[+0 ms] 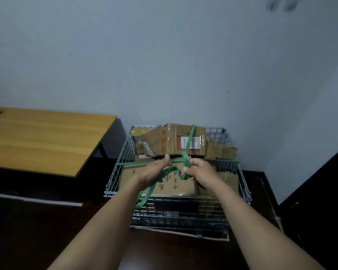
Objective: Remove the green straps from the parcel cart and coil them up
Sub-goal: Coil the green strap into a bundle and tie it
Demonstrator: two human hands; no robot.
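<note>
Close together over cart (123, 151), left hand (156, 170) seemingly pinching green strap (189, 139), right hand (200, 170) gripping it.

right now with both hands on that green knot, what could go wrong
1. The crosswise strap looks taut between the sides of the cart. When the knot gives, it may whip back at the left hand or right hand.
2. The top box sits high with a strap over it, so it might tip once that slackens.
3. The loose loop hanging by the front rim could snag on the wire.
</note>
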